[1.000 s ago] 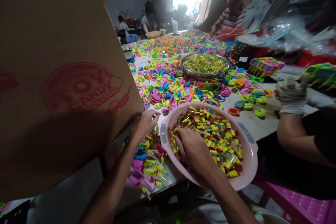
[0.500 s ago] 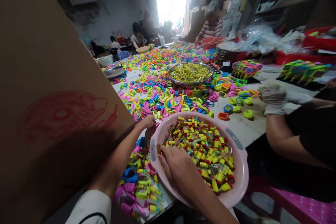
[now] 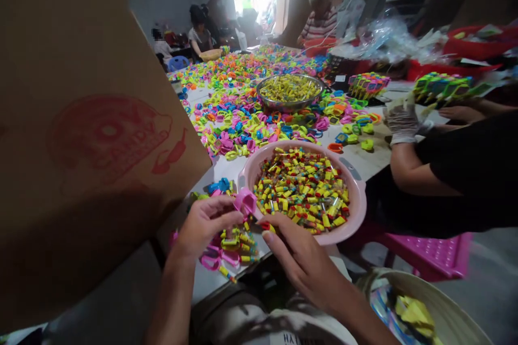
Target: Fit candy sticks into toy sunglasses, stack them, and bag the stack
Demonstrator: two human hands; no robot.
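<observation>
My left hand [image 3: 204, 226] pinches a pink toy watch [image 3: 246, 201] near the left rim of the pink basin [image 3: 358, 213]. Just right of it, my right hand [image 3: 299, 250] has thumb and finger closed on a small candy tube [image 3: 267, 226] with a red end, mostly hidden by the fingers. The two pieces are close together. Many small yellow-labelled candy tubes [image 3: 299, 188] fill the basin. Below my left hand, toy watches with tubes attached [image 3: 230, 256] lie at the table edge.
A large cardboard box [image 3: 101, 91] stands at left. Loose colourful toy watches [image 3: 243, 118] cover the table around a metal bowl [image 3: 319, 91] of yellow pieces. At right is a co-worker's gloved hand [image 3: 402, 121]; a pink stool [image 3: 433, 253] and a bin [image 3: 453, 312] are lower right.
My left hand has come back from beside the box with a pink toy watch. My right hand has left the basin holding a candy tube. The view has tilted downward.
</observation>
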